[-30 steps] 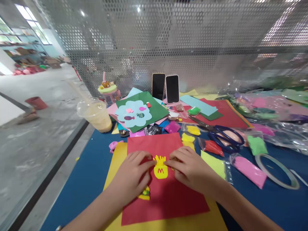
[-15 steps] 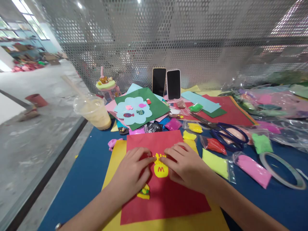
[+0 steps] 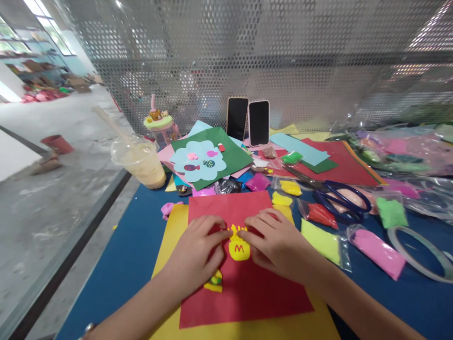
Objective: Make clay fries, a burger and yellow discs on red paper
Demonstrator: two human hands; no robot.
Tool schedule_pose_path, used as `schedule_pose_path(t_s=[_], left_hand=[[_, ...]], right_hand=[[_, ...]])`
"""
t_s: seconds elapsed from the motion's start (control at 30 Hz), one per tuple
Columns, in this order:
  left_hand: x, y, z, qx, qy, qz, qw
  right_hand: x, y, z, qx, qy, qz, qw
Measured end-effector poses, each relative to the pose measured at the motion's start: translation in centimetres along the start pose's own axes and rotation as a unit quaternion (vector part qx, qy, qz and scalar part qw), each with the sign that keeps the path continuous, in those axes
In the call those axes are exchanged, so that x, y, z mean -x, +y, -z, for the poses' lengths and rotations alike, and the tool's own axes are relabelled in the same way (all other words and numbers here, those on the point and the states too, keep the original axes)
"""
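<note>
A yellow clay fries box [image 3: 239, 249] with a red M lies on a sheet of red paper [image 3: 247, 297]. Thin yellow clay fries [image 3: 234, 231] stick up from its top edge. The index fingertip of my left hand [image 3: 200, 248] touches the fries from the left, its thumb apart below. From the other side, the index finger of my right hand [image 3: 274, 243] rests against the fries, the remaining fingers loosely bent. Neither hand grips anything. Below my left hand lies a small clay burger [image 3: 214, 282], partly covered by that hand.
Yellow paper [image 3: 166, 264] lies beneath the red sheet. Blue-handled scissors [image 3: 341, 200], bagged pink clay [image 3: 378, 250] and a tape roll [image 3: 421, 252] are at right. A drink cup [image 3: 141, 163] stands near the left edge; two phones [image 3: 259, 123] lean against the mesh behind.
The view has shifted slightly, so everything appears a little further right. Both hands keep nearly the same pose at the clay fries.
</note>
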State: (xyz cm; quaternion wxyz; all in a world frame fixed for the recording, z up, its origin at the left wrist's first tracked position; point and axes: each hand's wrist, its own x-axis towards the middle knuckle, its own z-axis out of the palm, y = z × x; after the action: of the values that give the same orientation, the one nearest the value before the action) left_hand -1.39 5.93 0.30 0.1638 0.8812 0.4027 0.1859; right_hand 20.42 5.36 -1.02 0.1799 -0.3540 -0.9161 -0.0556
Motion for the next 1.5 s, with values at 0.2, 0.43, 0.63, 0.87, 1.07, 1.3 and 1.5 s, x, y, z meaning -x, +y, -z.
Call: schedule_pose_path(t_s=[0.2, 0.43, 0.63, 0.87, 1.07, 1.3, 1.5], left_hand=[[-0.15, 0.2, 0.08, 0.008, -0.004, 0.0, 1.0], [-0.18, 0.1, 0.1, 0.002, 0.005, 0.02, 1.0], [-0.23, 0.22, -0.31, 0.007, 0.001, 0.019, 1.0], [-0.29, 0.17, -0.28, 0.023, 0.019, 0.039, 0.999], [-0.29, 0.13, -0.5, 0.027, 0.016, 0.037, 0.999], [-0.26, 0.08, -0.28, 0.026, 0.023, 0.041, 0.999], [-0.2, 0.22, -0.19, 0.024, 0.023, 0.032, 0.999]], right_hand=[[0.08, -0.07, -0.22, 0.003, -0.015, -0.001, 1.0], [0.21, 0.13, -0.26, 0.01, 0.003, -0.004, 1.0], [0.05, 0.03, -0.5, 0.015, -0.005, -0.006, 1.0], [0.05, 0.05, -0.35, 0.015, -0.005, -0.009, 1.0], [-0.09, -0.1, -0.37, 0.015, -0.003, -0.006, 1.0], [0.1, -0.01, -0.17, 0.007, -0.01, -0.012, 1.0], [0.2, 0.0, -0.27, -0.003, -0.021, -0.009, 1.0]])
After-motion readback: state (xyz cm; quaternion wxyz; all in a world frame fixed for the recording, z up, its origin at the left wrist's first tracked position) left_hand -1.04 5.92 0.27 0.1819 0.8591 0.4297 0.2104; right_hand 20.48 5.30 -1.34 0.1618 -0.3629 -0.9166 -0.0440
